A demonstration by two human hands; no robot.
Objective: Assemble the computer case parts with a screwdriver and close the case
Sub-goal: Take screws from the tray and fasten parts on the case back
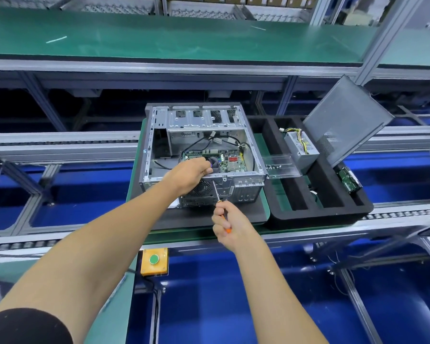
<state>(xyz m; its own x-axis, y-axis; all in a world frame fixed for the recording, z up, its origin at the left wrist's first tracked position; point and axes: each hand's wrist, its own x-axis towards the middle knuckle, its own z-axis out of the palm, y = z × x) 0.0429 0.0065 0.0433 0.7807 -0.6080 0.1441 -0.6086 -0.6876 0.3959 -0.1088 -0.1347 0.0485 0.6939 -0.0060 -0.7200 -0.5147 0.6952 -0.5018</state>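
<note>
Green bench: screwdriver (219, 200) in right hand (230, 225).

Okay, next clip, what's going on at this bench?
A person is working on an open computer case lying on a pad on the line. The right hand grips an orange-handled screwdriver with its tip up at the case's near rim. The left hand reaches over that rim, fingers curled near the fan; what it holds is hidden. The side panel leans off to the right above a black foam tray holding a power supply, so the case is not yet closed.
</note>
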